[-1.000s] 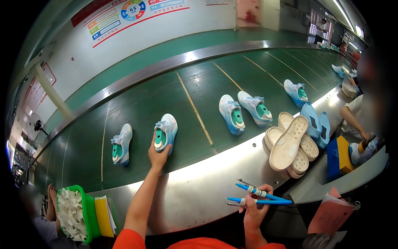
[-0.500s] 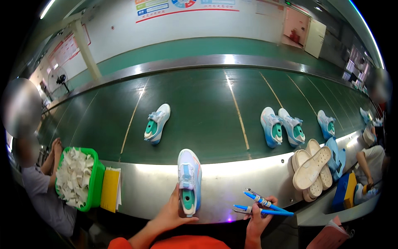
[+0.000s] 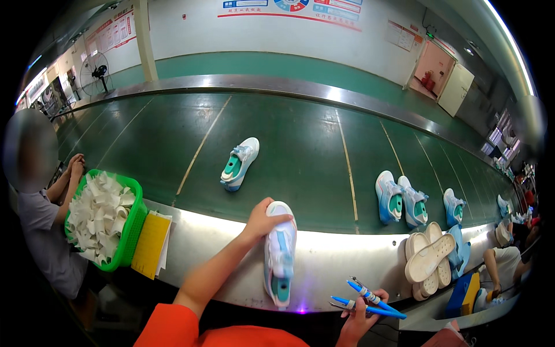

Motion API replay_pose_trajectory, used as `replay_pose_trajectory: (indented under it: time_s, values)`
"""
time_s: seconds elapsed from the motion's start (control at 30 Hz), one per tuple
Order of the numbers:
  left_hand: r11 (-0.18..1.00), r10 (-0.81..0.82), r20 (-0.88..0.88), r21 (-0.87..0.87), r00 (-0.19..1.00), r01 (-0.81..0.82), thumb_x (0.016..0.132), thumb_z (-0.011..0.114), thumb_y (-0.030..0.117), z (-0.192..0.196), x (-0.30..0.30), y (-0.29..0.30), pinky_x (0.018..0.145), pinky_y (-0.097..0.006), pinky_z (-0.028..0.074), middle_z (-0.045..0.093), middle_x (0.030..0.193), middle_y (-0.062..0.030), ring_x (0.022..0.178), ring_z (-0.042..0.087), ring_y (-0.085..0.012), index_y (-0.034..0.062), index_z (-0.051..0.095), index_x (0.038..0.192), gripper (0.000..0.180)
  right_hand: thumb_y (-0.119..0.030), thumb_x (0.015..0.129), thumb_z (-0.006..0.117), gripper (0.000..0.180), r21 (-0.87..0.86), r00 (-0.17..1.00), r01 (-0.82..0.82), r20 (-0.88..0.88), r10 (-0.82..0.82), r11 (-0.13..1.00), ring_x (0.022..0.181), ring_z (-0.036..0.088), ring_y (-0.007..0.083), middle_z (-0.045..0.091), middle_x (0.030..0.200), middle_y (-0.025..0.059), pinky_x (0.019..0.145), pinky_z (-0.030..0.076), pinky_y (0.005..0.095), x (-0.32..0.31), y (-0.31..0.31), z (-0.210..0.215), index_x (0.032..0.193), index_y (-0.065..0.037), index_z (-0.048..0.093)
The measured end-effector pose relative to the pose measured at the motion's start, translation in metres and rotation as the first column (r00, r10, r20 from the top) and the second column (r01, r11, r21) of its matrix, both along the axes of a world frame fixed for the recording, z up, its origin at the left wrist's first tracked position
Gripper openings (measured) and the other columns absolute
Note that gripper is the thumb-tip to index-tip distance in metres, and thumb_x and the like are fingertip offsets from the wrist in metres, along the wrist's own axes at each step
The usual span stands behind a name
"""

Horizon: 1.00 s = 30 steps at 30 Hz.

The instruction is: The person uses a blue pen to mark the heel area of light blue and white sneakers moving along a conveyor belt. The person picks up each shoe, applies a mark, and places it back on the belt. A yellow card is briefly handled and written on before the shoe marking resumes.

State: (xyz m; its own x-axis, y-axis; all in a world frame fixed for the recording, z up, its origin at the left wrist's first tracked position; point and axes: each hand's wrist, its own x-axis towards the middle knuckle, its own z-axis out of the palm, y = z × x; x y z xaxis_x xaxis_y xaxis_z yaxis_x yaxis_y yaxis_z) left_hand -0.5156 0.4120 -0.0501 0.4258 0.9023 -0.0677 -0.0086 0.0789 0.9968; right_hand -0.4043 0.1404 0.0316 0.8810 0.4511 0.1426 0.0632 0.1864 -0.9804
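My left hand [image 3: 258, 224] grips the toe end of a white and pale blue sneaker [image 3: 281, 254], its thumb lying across the top. The sneaker is on the metal edge of the belt table, toe away from me, with a green insert in its heel opening. Two blue pens [image 3: 381, 306] with metal tips are held in my right hand [image 3: 356, 325], tips pointing left. That hand is to the right of the sneaker's heel, apart from it. Further off, a single matching sneaker [image 3: 240, 163] lies on the green belt.
A green basket [image 3: 137, 217] full of white scraps stands at left beside a yellow notepad [image 3: 151, 243]; a co-worker [image 3: 43, 231] sits beyond. At right are a pair of sneakers [image 3: 389, 196], stacked beige soles [image 3: 429, 263] and a blue and yellow box [image 3: 463, 294].
My left hand has moved from the sneaker's heel to its toe. The sneaker has shifted slightly to the right in view. The view itself has turned a little. My right hand keeps the pens.
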Motion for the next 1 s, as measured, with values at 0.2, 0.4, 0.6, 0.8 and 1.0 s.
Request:
replay_pose_trajectory:
  time_s: [0.2, 0.4, 0.6, 0.8, 1.0]
  values:
    - [0.919, -0.166, 0.293, 0.393, 0.942, 0.04, 0.061, 0.078, 0.004, 0.092, -0.042, -0.097, 0.075, -0.028, 0.051, 0.066, 0.091, -0.0117, 0.087, 0.063, -0.0163, 0.0018, 0.058, 0.097, 0.041, -0.016, 0.073, 0.059, 0.041, 0.089, 0.979, -0.068, 0.198, 0.049, 0.994, 0.059, 0.041, 0.0063, 0.038, 0.088, 0.0028, 0.039, 0.039, 0.0169, -0.011, 0.013, 0.016, 0.105, -0.009, 0.034]
    - [0.918, -0.232, 0.25, 0.376, 0.94, 0.127, 0.065, 0.076, 0.005, 0.089, -0.041, -0.121, 0.072, -0.025, 0.051, 0.067, 0.089, -0.0098, 0.079, 0.064, -0.0149, 0.0017, 0.065, 0.097, 0.035, -0.031, 0.077, 0.059, 0.054, 0.346, 0.83, 0.173, 0.453, -0.325, 0.922, 0.089, 0.044, 0.0135, 0.035, 0.103, 0.005, 0.073, 0.044, 0.0242, -0.032, 0.035, 0.018, 0.115, -0.009, 0.029]
    - [0.898, -0.259, 0.273, 0.422, 0.926, 0.127, 0.067, 0.075, 0.01, 0.089, -0.039, -0.129, 0.069, -0.025, 0.052, 0.067, 0.087, -0.0094, 0.076, 0.065, -0.0162, 0.0048, 0.064, 0.1, 0.036, -0.026, 0.069, 0.063, 0.069, 0.193, 0.431, -0.569, -0.758, 0.49, 0.799, 0.065, 0.045, 0.0133, 0.047, 0.087, 0.0099, 0.056, 0.039, 0.0226, 0.013, -0.03, 0.052, 0.122, 0.005, 0.033]
    - [0.89, -0.239, 0.26, 0.445, 0.936, 0.104, 0.066, 0.075, 0.011, 0.085, -0.039, -0.128, 0.067, -0.026, 0.052, 0.067, 0.087, -0.0106, 0.074, 0.066, -0.0183, 0.0054, 0.064, 0.101, 0.037, -0.027, 0.065, 0.06, 0.074, -0.044, 0.361, -0.828, -0.804, 0.472, 0.558, 0.061, 0.044, 0.0108, 0.05, 0.088, 0.0124, 0.054, 0.037, 0.0194, 0.018, -0.017, 0.079, 0.123, 0.01, 0.034]
    - [0.886, -0.225, 0.253, 0.455, 0.941, 0.09, 0.064, 0.076, 0.009, 0.084, -0.042, -0.126, 0.066, -0.025, 0.052, 0.067, 0.086, -0.0113, 0.074, 0.066, -0.0185, 0.0043, 0.064, 0.1, 0.039, -0.025, 0.063, 0.059, 0.074, 0.089, 0.378, -0.608, -0.841, 0.386, 0.789, 0.059, 0.043, 0.0116, 0.051, 0.087, 0.0146, 0.053, 0.036, 0.0194, 0.004, -0.02, 0.066, 0.123, 0.011, 0.033]
